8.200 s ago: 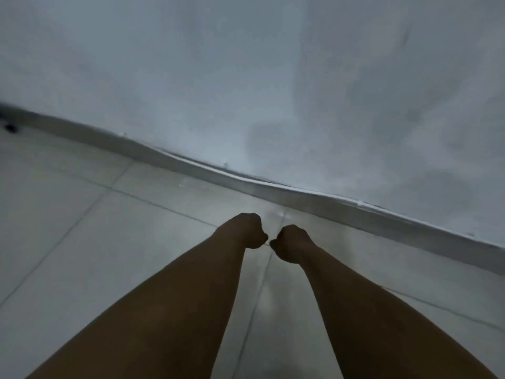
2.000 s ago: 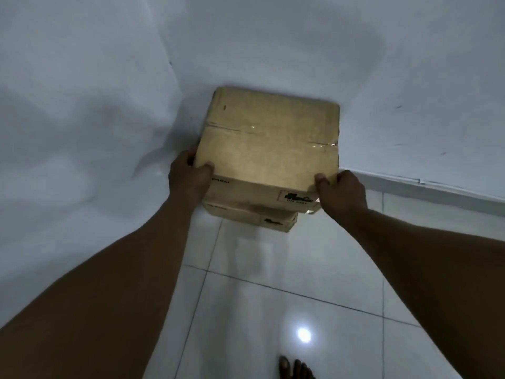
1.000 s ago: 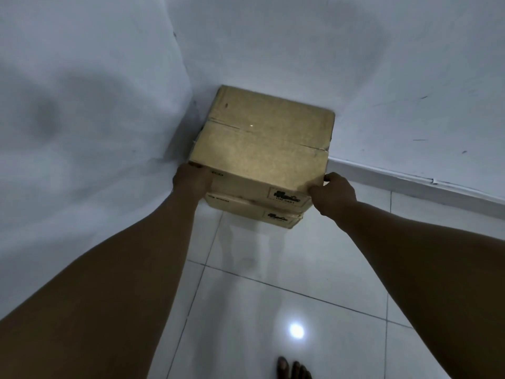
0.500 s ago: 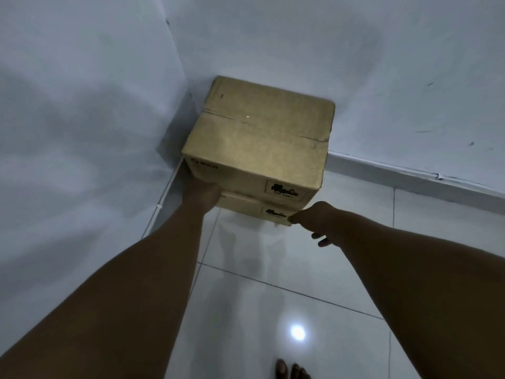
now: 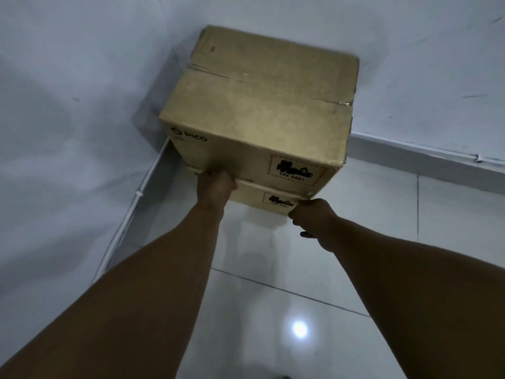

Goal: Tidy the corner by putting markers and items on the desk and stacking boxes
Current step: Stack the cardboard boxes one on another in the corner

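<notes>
Both hands have dropped from the upper box [image 5: 257, 110] to the lower box [image 5: 273, 199] in the far corner. The left hand [image 5: 216, 184] and right hand [image 5: 311, 214] press its near face, fingers curled, likely squaring the finished stack.

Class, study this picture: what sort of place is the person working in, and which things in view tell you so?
Probably a bare indoor room corner, perhaps used for storage. Two plain white walls meet above a glossy tiled floor with a skirting board, and two cardboard boxes, the top box on the lower box, sit stacked in the corner.
</notes>
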